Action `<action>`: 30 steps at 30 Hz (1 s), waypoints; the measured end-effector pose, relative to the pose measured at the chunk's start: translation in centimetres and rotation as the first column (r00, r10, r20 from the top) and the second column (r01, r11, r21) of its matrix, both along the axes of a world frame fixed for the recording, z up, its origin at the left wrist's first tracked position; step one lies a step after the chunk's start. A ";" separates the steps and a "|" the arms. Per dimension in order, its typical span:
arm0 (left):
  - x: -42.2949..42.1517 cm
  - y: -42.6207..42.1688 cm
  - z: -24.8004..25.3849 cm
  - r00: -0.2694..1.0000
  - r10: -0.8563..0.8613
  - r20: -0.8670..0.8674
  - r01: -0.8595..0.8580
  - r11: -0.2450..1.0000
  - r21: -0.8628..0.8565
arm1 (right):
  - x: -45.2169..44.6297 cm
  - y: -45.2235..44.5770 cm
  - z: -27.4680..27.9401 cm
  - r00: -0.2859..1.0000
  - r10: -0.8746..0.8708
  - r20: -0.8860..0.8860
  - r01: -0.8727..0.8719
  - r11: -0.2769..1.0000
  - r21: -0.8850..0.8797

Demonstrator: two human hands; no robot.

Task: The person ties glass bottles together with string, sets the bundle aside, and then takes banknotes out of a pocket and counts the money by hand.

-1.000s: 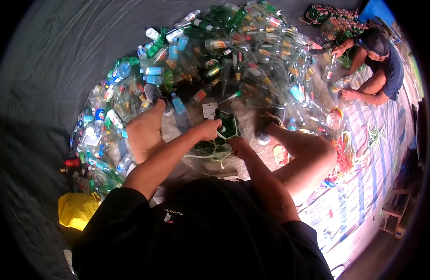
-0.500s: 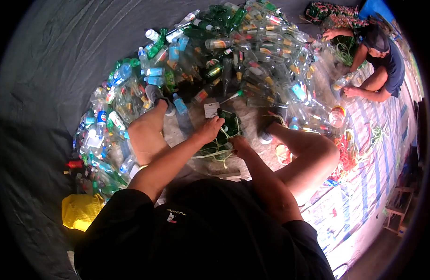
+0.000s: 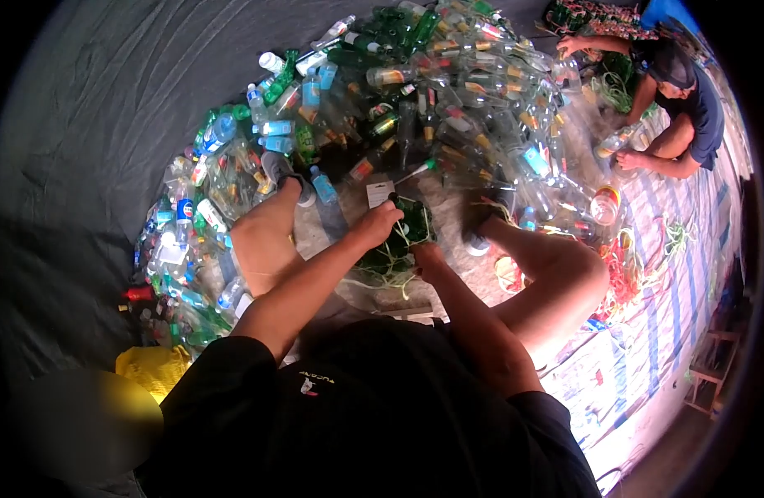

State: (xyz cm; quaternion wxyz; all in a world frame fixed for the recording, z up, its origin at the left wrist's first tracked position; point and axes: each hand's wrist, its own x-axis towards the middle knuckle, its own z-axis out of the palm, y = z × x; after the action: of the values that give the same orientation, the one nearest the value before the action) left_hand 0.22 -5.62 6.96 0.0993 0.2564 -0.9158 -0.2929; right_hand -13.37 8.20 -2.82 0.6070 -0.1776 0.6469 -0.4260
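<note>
Between my legs stands a bundle of dark green bottles (image 3: 415,222) with pale plastic string (image 3: 389,270) running around and across it. My left hand (image 3: 377,226) is closed at the left of the bundle beside a bottle neck, with string pinched in its fingers. Close to the bundle's lower right, my right hand (image 3: 429,261) is also closed and grips the string; its fingertips are partly hidden. A white card (image 3: 380,193) lies on the ground just beyond the bundle.
A large heap of glass and plastic bottles (image 3: 473,100) curves ahead and to my left. Red and pale string (image 3: 618,278) lies tangled at my right on a striped sheet (image 3: 647,332). A co-worker (image 3: 689,108) squats at the far right, handling bottles. A yellow bag (image 3: 153,369) sits at lower left.
Both my hands stay at the bundle with little movement. The co-worker's reaching hand has moved up and left. A blurred dark round shape has appeared at lower left, over part of the yellow bag.
</note>
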 end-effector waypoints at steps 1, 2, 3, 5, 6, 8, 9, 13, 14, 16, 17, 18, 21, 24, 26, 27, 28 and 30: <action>-0.3 -0.5 -0.5 1.000 0.001 0.001 -0.001 1.000 0.001 | 0.1 -0.2 3.6 0.974 -0.158 0.165 0.115 0.963 0.246; -0.7 -1.1 -1.5 1.000 -0.024 -0.005 0.024 1.000 -0.018 | 0.2 -0.3 3.8 0.974 -0.157 0.165 0.113 0.962 0.247; -1.2 -1.5 -1.6 0.999 -0.051 -0.011 0.050 0.998 -0.037 | 0.3 -0.2 3.6 0.968 -0.177 0.176 0.133 0.962 0.236; -2.1 -2.2 -1.7 0.995 -0.078 0.066 0.081 0.996 -0.047 | 0.3 -0.2 3.1 0.962 -0.198 0.188 0.154 0.962 0.227; -2.6 -2.6 -1.3 0.984 -0.103 0.145 0.112 0.992 -0.055 | 0.3 -0.4 2.7 0.954 -0.223 0.201 0.178 0.959 0.219; -3.7 -3.4 -0.6 0.969 -0.141 0.205 0.147 0.989 -0.017 | 0.3 -0.6 1.8 0.944 -0.246 0.219 0.199 0.957 0.213; -4.3 -3.8 -0.7 0.949 -0.182 0.258 0.183 0.983 0.022 | 0.1 -0.7 1.8 0.942 -0.250 0.225 0.200 0.954 0.223; -5.7 -3.4 -0.7 0.942 -0.119 0.315 0.135 0.990 -0.028 | -2.1 0.7 -0.8 0.266 0.453 -0.851 -0.762 0.640 0.103; -6.3 -3.0 0.7 0.908 -0.111 0.405 0.152 0.986 -0.072 | -2.2 1.0 -4.8 0.266 0.455 -0.849 -0.761 0.640 0.104; -6.7 -2.7 0.3 0.867 -0.096 0.489 0.174 0.978 -0.115 | -1.8 1.0 -2.4 0.032 0.495 -0.868 -0.775 0.561 0.291; -6.8 -2.6 -0.8 0.869 -0.071 0.489 0.155 0.979 -0.133 | -1.7 1.1 -1.0 -0.048 0.513 -0.857 -0.767 0.531 0.360; -7.1 -2.6 -1.0 0.872 -0.046 0.487 0.138 0.978 -0.155 | -1.8 1.1 -0.9 -0.061 0.503 -0.862 -0.764 0.532 0.365; -7.1 -2.4 -0.8 0.863 -0.047 0.503 0.126 0.984 -0.124 | -2.6 1.6 -1.2 -0.022 0.399 -0.917 -0.773 0.574 0.269; -6.3 -0.5 1.5 0.980 0.075 0.183 -0.020 0.959 -0.283 | -1.9 0.8 -1.7 0.735 0.330 -0.592 -0.407 0.914 0.005; -6.5 2.4 4.3 0.953 0.124 0.276 -0.062 0.973 -0.224 | -1.9 0.6 -2.4 0.996 -0.072 0.046 0.062 0.979 0.195; -6.2 3.7 4.9 0.914 0.163 0.371 -0.108 0.980 -0.166 | -2.3 1.0 -3.3 0.984 0.104 -0.142 -0.091 0.991 0.095; -5.5 4.7 4.7 0.914 0.170 0.368 -0.116 0.979 -0.165 | -2.4 1.0 -3.5 0.952 0.190 -0.239 -0.182 0.982 0.056; -4.4 6.2 4.1 0.850 0.107 0.515 -0.129 0.992 0.006 | -2.4 0.8 -3.3 0.955 0.143 -0.261 -0.135 0.990 0.049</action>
State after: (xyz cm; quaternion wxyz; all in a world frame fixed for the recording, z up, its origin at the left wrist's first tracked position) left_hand -4.21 0.59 11.09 -0.1359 0.3828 -0.8855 -0.2254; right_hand -15.75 8.95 -6.16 0.5467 -0.2684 0.7143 -0.3448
